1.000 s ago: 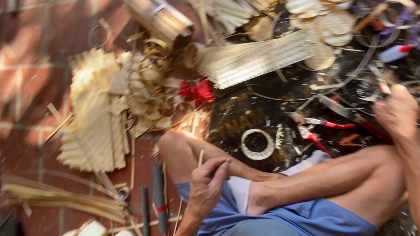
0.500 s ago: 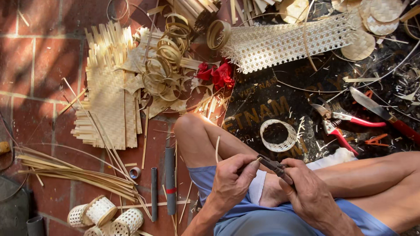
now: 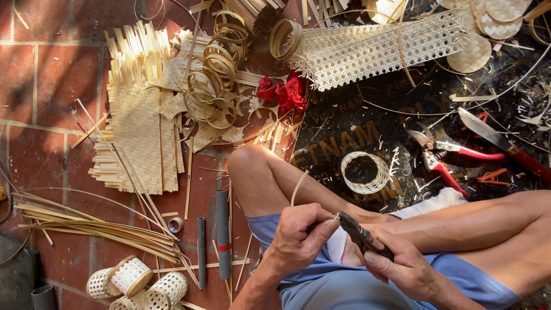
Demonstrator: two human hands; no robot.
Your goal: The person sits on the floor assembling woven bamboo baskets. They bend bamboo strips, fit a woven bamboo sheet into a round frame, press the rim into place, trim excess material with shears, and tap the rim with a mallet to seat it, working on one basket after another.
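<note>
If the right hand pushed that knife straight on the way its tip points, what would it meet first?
The right hand aims the knife up and to the left, at the thin strip pinched in the left hand. It would likely meet the strip and left thumb first, though depth is unclear.

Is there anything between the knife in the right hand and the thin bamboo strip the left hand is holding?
Nothing visible. The left hand pinches the bamboo strip and the right hand grips the dark knife, whose tip meets the strip's lower end beside the left thumb, above the blue shorts.
</note>
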